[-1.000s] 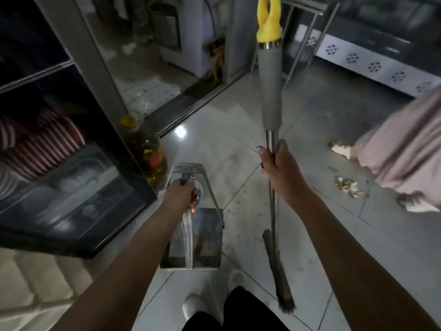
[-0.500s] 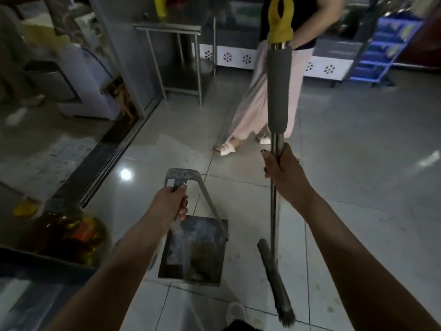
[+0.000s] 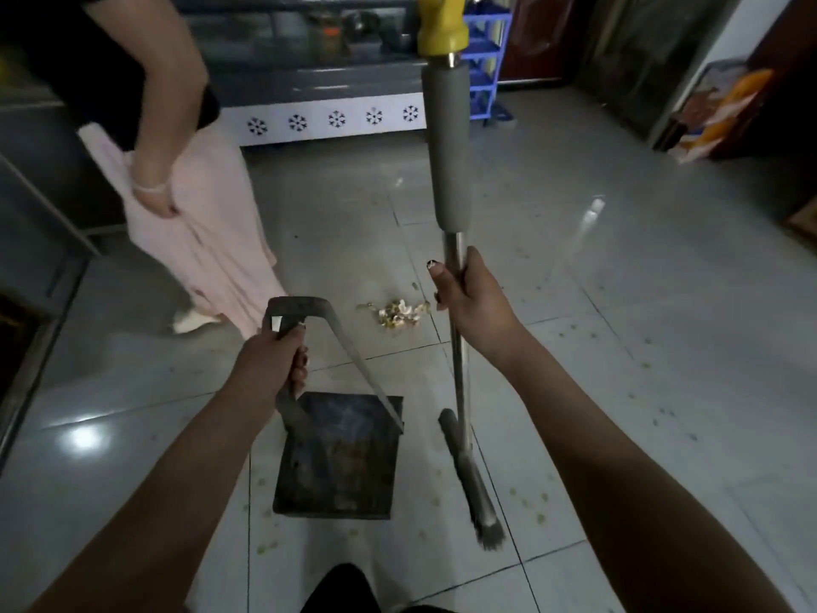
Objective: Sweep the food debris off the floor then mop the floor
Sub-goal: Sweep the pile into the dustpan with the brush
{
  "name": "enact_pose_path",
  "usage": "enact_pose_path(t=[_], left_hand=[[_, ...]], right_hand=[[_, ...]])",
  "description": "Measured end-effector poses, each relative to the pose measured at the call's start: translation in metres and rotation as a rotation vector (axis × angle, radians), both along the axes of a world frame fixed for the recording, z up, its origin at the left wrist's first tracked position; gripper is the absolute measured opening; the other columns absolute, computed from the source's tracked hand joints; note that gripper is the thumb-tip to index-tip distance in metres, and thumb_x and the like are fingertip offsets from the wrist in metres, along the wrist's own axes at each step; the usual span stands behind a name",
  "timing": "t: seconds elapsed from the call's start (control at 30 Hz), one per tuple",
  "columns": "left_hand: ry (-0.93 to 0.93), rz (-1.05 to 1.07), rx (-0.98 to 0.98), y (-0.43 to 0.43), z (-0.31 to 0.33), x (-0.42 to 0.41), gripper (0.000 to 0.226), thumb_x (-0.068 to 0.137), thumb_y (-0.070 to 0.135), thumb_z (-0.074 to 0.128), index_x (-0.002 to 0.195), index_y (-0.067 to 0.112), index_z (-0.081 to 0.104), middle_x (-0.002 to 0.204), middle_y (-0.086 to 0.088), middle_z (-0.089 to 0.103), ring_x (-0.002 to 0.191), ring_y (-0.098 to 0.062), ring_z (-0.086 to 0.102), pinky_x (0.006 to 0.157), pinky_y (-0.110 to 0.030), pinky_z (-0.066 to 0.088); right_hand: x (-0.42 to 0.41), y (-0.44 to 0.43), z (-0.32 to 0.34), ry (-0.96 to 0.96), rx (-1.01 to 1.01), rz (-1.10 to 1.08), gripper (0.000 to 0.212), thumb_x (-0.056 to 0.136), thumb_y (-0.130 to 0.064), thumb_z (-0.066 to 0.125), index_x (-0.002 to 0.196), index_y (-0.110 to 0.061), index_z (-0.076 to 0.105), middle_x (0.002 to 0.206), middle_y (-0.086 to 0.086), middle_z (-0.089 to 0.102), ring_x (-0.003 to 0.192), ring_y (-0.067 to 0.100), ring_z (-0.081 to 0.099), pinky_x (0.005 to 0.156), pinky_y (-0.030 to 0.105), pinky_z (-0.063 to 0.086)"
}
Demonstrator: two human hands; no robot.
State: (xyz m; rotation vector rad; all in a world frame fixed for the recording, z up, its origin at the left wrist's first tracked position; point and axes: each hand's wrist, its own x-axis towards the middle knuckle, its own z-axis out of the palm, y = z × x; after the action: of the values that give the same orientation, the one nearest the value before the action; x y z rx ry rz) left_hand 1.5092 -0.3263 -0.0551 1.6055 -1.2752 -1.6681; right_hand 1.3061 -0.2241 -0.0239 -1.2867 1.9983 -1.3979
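Observation:
My left hand (image 3: 276, 360) grips the bent metal handle of a dark metal dustpan (image 3: 338, 462), which hangs just above the tiled floor in front of my feet. My right hand (image 3: 475, 303) is closed around the steel shaft of a broom (image 3: 448, 148) with a grey foam grip and yellow top. The broom's dark bristle head (image 3: 475, 484) sits to the right of the dustpan, near the floor. A small pile of pale food debris (image 3: 398, 312) lies on the tiles just beyond the dustpan, between my hands. Small crumbs dot the tiles around it.
Another person in a pink skirt (image 3: 208, 223) stands close at the left, one foot beside the dustpan handle. A counter with a white snowflake-patterned base (image 3: 336, 119) runs along the back, with a blue rack (image 3: 488, 59) beside it. A steel cabinet (image 3: 40, 205) stands at left.
The view has swung to the right: the oil bottle and glass door left the frame, the debris pile now lies straight ahead, and the other person has passed to the left. Both hands keep their grips.

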Motion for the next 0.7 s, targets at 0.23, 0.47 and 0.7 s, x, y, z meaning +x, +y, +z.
enact_pose_path(t=[0.23, 0.47, 0.7], left_hand=[[0.043, -0.158, -0.053, -0.045, -0.008, -0.081, 0.037, 0.094, 0.021, 0.052, 0.060, 0.008, 0.049, 0.032, 0.005, 0.046, 0.023, -0.005, 0.037, 0.030, -0.010, 0.032], [0.062, -0.242, -0.023, -0.121, -0.025, -0.162, 0.036, 0.093, 0.022, 0.053, 0.060, 0.008, 0.050, 0.033, 0.005, 0.047, 0.024, -0.006, 0.039, 0.029, -0.014, 0.034], [0.040, -0.340, 0.080, -0.211, -0.022, -0.260, 0.038, 0.095, 0.022, 0.049, 0.060, 0.008, 0.045, 0.041, 0.000, 0.042, 0.024, -0.007, 0.034, 0.031, -0.012, 0.031]], right_hand=[[-0.057, -0.015, -0.003, 0.014, -0.040, -0.111, 0.024, 0.096, -0.035, 0.045, 0.092, -0.012, 0.042, 0.073, 0.001, 0.053, 0.064, 0.006, 0.056, 0.058, 0.010, 0.043], [-0.123, -0.081, -0.014, -0.054, -0.011, -0.153, 0.020, 0.096, -0.034, 0.047, 0.090, -0.015, 0.041, 0.073, -0.002, 0.049, 0.069, 0.012, 0.055, 0.066, 0.020, 0.051], [-0.212, -0.181, -0.025, -0.046, 0.061, -0.181, 0.024, 0.096, -0.037, 0.045, 0.093, -0.013, 0.044, 0.071, -0.004, 0.049, 0.065, 0.005, 0.054, 0.064, 0.016, 0.051]])
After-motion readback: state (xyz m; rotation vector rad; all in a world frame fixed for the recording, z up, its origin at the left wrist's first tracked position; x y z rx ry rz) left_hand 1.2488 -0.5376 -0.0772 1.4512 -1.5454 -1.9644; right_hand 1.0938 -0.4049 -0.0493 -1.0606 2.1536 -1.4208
